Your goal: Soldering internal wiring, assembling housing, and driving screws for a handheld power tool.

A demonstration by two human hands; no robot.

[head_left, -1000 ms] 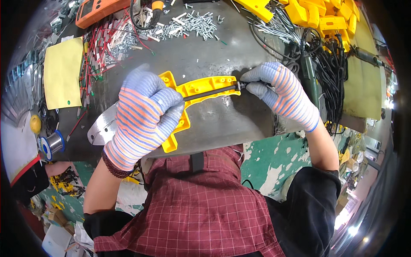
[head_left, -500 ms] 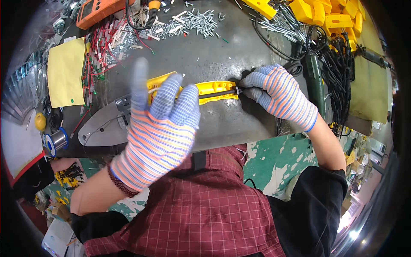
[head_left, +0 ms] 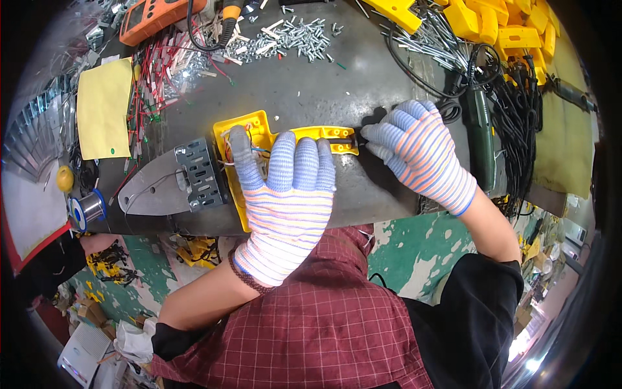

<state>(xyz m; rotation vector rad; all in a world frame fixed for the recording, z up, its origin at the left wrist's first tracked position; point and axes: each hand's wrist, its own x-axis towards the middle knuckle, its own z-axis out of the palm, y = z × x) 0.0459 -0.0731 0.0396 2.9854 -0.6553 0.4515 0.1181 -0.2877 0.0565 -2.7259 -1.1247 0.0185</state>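
Observation:
A yellow plastic housing [head_left: 259,122] lies open side up on the bench, its narrow handle [head_left: 317,131] extending right. Thin wires show inside its wide part. A pointed grey metal plate [head_left: 150,188] with a slotted bracket [head_left: 194,175] adjoins its left side. My left hand [head_left: 285,188], in a striped glove, lies over the housing with its fingers bent down onto it; the thumb is hidden. At the handle's right end, my gloved right hand [head_left: 414,146] pinches the end of a black cord [head_left: 343,141] that lies along the handle. Its fingertips partly cover the cord.
Loose screws [head_left: 308,39] and red-wired parts [head_left: 155,78] cover the far left, near an orange meter [head_left: 152,18]. Yellow housings [head_left: 492,23], a green tool [head_left: 479,129] and black cords [head_left: 515,129] are at right. A solder spool [head_left: 89,209] stands left.
My left hand has moved right and come down onto the housing, its raised finger lowered. The bracket and wires are now uncovered. My right hand stays at the handle's end.

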